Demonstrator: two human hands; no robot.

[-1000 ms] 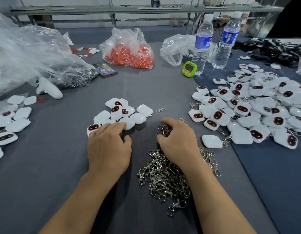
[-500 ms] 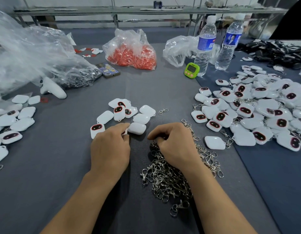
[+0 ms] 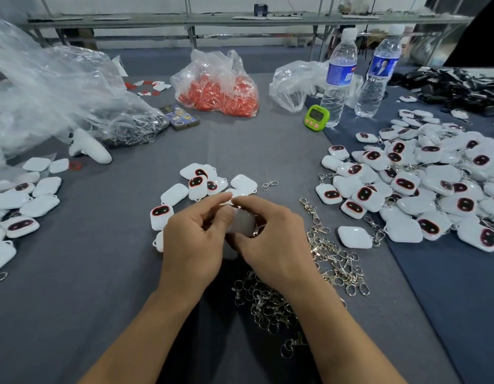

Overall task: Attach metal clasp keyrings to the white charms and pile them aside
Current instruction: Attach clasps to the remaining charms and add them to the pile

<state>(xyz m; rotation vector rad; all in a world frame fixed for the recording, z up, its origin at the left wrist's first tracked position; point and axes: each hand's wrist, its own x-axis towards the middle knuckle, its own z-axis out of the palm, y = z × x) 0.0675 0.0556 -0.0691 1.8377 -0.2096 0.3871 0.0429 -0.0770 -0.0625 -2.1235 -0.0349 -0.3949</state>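
Note:
My left hand [image 3: 194,242] and my right hand [image 3: 270,239] meet above the table's middle, both holding one white charm [image 3: 241,224] between them. Their fingertips pinch together at the charm's top edge; a bit of metal clasp keyring [image 3: 255,233] shows by my right fingers. Just beyond my hands lies a small group of loose white charms [image 3: 204,184], some with dark red-rimmed faces. Under my right wrist spreads a heap of metal clasp keyrings [image 3: 323,253]. A big pile of charms with keyrings attached [image 3: 423,187] covers the right side.
More white charms [image 3: 21,209] lie at the left edge. At the back are crumpled clear plastic bags [image 3: 46,98], a bag of red parts [image 3: 218,90], a phone [image 3: 179,120], a green timer [image 3: 317,117], two water bottles [image 3: 338,79] and a white controller [image 3: 90,148].
My left hand lifted a white charm from the group and my right hand left the keyring heap with a clasp. Both hands came together over the table's middle.

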